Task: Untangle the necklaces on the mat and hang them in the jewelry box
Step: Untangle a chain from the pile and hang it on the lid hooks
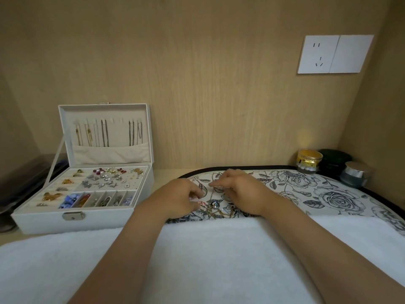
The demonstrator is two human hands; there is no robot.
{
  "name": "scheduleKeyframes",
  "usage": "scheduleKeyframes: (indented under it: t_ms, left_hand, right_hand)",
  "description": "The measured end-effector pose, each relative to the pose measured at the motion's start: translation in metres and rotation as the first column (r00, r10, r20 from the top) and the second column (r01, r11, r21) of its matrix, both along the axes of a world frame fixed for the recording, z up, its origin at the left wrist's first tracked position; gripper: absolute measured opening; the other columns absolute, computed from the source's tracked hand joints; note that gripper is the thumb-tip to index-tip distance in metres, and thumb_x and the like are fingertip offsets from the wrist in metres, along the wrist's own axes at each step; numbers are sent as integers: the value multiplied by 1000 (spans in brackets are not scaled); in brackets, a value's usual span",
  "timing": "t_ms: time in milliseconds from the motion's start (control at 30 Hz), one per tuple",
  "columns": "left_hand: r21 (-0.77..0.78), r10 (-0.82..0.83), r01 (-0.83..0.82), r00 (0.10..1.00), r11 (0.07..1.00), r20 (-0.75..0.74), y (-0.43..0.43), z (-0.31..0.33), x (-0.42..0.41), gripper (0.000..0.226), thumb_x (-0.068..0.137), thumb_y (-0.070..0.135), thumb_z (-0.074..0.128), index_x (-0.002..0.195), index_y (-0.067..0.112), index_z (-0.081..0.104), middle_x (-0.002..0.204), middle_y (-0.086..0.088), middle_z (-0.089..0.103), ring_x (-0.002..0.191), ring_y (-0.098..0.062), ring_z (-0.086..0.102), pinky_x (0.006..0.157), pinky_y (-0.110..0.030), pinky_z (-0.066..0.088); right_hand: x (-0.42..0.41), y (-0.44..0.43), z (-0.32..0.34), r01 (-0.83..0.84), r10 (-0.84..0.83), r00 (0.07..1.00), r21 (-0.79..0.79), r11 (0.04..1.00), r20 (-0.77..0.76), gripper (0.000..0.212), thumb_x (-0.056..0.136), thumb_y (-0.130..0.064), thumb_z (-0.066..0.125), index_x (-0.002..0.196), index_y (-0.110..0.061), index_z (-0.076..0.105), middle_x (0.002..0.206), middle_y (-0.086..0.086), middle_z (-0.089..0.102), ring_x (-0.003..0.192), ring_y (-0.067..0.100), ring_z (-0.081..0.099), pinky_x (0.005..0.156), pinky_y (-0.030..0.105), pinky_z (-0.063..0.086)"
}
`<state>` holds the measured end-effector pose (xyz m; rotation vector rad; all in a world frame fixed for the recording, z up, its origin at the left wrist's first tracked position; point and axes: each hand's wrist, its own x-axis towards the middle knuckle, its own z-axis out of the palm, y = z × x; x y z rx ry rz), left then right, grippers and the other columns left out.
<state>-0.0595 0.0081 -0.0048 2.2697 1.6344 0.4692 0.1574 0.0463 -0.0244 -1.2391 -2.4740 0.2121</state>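
Note:
A tangle of thin gold and silver necklaces [215,210] with a dark round pendant lies on the floral black-and-white mat [328,191], near its front edge. My left hand [177,199] is at the tangle's left side, its fingers curled and pinching chain. On the right, my right hand [241,194] has curled fingers over a chain that runs up the mat. The white jewelry box [85,220] stands open at the left. Several chains hang inside its raised lid [109,132].
A white towel [208,249] covers the near part of the desk. Three jars stand at the back right: a gold one [309,161], a dark green one [334,160] and a silver-lidded one [356,174]. A wall socket [335,54] sits on the wooden back panel.

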Motion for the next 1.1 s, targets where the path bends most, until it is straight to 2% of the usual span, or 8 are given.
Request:
scheduleKeyframes:
  t_ms: [233,367,567,700,767,900,1000,1100]
  left_hand:
    - [35,29,-28,999,999,-40,8,-9,0,11,90,15,65,81,16,72,80,6,67,72,-11,59,75,-33,55]
    - [40,134,-152,947,988,293,4,-10,6,20,105,22,37,96,16,55,92,6,69,84,-19,66,73,-33,52]
    - [-219,290,-251,293,943,911,6,0,17,23,107,16,32,89,9,46,46,4,47,49,-17,58,90,-51,55]
    - [-388,383,-136,-67,911,921,5,6,13,35,101,12,36,66,14,37,50,4,25,38,-9,23,42,-25,47]
    - [-406,416,-223,-2,886,909,7,8,8,34,95,13,34,62,17,35,52,3,29,40,-10,21,35,-22,23]
    - [-30,427,-528,651,849,627,0,4,3,28,96,20,32,71,15,43,62,0,40,55,-17,36,52,-29,28]
    - [101,413,-500,799,860,436,-2,-2,7,29,96,25,38,76,10,53,69,-1,52,62,-18,49,54,-30,36]
    - [158,464,-491,867,857,181,4,-10,8,19,90,21,48,84,10,63,91,-4,55,85,-24,58,75,-37,51]
  right_hand:
    - [-4,6,0,-13,11,1000,66,998,25,10,86,-33,73,95,-33,78,104,-14,68,101,13,59,85,34,50]
    - [4,6,-3,77,-84,992,75,994,94,15,93,-29,61,91,-19,73,101,-2,61,100,17,56,86,33,47]
    - [17,6,-2,332,-335,938,47,942,91,18,92,-30,56,86,-20,69,101,2,57,104,23,52,92,38,48]
    - [19,2,4,445,-445,878,42,895,176,19,87,-38,60,85,-21,67,106,4,55,108,24,50,93,36,46]
    - [19,2,5,500,-500,837,62,864,223,29,87,-43,59,96,-18,69,109,5,55,110,25,52,93,37,45]
    - [20,2,10,597,-592,733,102,796,334,43,91,-48,55,116,-14,63,121,8,55,117,27,51,98,41,41]
    - [22,3,9,614,-624,688,161,772,369,46,92,-46,56,126,-15,58,127,10,53,121,29,48,100,42,39]
    - [21,5,4,448,-483,848,193,873,220,38,87,-24,62,125,-21,62,125,5,54,121,26,46,101,39,40]
